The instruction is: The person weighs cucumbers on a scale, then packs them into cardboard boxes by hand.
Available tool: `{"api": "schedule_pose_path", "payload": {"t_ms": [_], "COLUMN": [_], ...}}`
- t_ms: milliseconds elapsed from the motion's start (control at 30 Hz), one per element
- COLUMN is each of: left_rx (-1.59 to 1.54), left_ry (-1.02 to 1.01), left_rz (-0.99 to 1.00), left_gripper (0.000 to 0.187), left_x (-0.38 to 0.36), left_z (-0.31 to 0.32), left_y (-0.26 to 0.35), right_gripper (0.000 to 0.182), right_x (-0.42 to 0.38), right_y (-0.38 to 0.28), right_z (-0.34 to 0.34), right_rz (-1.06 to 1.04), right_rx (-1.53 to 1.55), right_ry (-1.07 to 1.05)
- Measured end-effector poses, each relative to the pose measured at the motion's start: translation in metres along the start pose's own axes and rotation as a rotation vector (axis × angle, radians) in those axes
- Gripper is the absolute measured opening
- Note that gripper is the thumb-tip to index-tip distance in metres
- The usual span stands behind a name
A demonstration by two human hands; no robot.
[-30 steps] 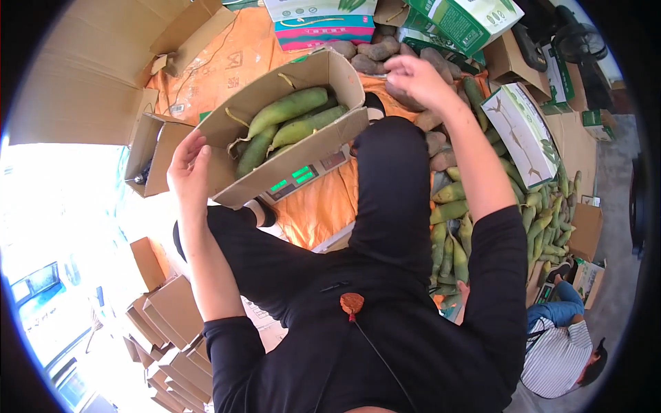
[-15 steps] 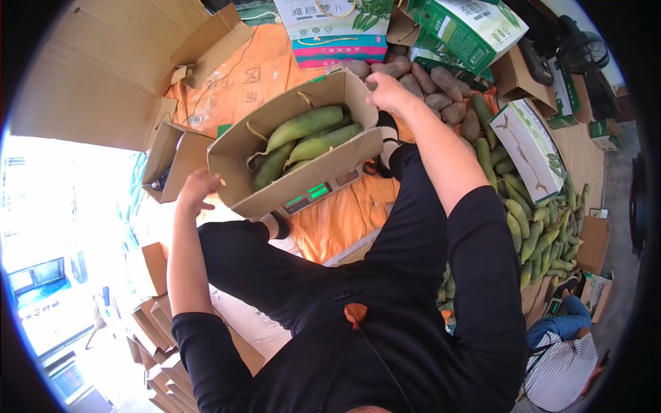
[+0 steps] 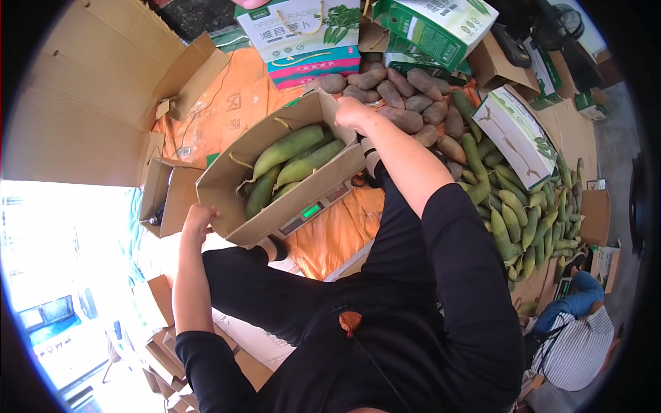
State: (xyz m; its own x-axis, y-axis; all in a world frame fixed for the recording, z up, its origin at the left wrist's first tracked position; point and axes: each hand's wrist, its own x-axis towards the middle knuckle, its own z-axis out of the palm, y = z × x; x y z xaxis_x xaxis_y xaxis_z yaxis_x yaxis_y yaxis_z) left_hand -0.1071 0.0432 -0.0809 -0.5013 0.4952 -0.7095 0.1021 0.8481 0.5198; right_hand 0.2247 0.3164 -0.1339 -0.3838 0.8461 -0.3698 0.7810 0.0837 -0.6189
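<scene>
An open cardboard box with several green radishes lying inside sits tilted on a digital scale with a lit green display. At the box's left end, my left hand is closed on its edge. My right hand pinches the top edge at the right end. Yellow rope handles hang inside the box.
Reddish tubers lie beyond my right hand, and a large heap of green radishes is at the right. Printed cartons stand at the back. Another person is at the lower right. A smaller open carton stands left.
My left hand has closed on the box's left end; its fingers were apart before. The view has shifted, and the box appears lower and further left. A bit of another hand now shows at the top.
</scene>
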Motion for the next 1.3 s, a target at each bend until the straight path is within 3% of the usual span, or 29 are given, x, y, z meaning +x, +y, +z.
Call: {"api": "schedule_pose_path", "payload": {"t_ms": [300, 467, 500, 667, 800, 867, 967, 1133, 1200, 1233, 1267, 1300], "left_rx": [0.041, -0.080, -0.099, -0.334, -0.535, -0.286, -0.329, -0.508, -0.367, -0.191, -0.660, -0.589], "left_ry": [0.176, 0.356, 0.383, 0.406, 0.323, 0.416, 0.454, 0.572, 0.659, 0.835, 0.804, 0.734], "left_rz": [0.202, 0.328, 0.324, 0.306, 0.340, 0.341, 0.316, 0.282, 0.158, 0.347, 0.277, 0.284], "left_gripper": [0.010, 0.012, 0.012, 0.010, 0.012, 0.016, 0.020, 0.017, 0.018, 0.014, 0.013, 0.011], "left_x": [0.031, 0.029, 0.019, 0.016, 0.009, 0.038, -0.022, -0.073, -0.114, -0.115, -0.148, -0.152], "left_z": [-0.014, -0.015, -0.013, -0.024, -0.049, -0.080, -0.106, -0.145, -0.148, -0.144, -0.122, -0.127], "left_y": [-0.014, -0.006, 0.001, 0.013, 0.013, -0.011, -0.014, -0.105, -0.144, -0.184, -0.171, -0.215], "right_gripper": [0.029, 0.024, 0.023, 0.023, 0.024, 0.028, 0.026, 0.027, 0.053, 0.065, 0.065, 0.063], "right_x": [0.001, -0.008, -0.004, -0.016, -0.020, -0.029, -0.029, -0.064, -0.061, -0.086, -0.104, -0.097], "right_y": [-0.002, -0.010, -0.008, -0.030, -0.056, -0.077, -0.108, -0.178, -0.197, -0.216, -0.229, -0.226], "right_z": [0.001, -0.016, -0.017, -0.032, -0.035, -0.031, -0.017, 0.026, 0.058, 0.066, 0.083, 0.118], "right_rz": [0.041, -0.025, -0.013, -0.119, -0.186, -0.264, -0.233, -0.346, -0.363, -0.420, -0.387, -0.451], "right_rx": [0.169, 0.451, 0.605, 0.742, 0.656, 0.710, 0.718, 0.648, 0.453, 0.431, 0.374, 0.424], "right_ry": [0.043, 0.064, -0.001, 0.003, -0.012, -0.059, -0.184, -0.353, -0.400, -0.414, -0.353, -0.320]}}
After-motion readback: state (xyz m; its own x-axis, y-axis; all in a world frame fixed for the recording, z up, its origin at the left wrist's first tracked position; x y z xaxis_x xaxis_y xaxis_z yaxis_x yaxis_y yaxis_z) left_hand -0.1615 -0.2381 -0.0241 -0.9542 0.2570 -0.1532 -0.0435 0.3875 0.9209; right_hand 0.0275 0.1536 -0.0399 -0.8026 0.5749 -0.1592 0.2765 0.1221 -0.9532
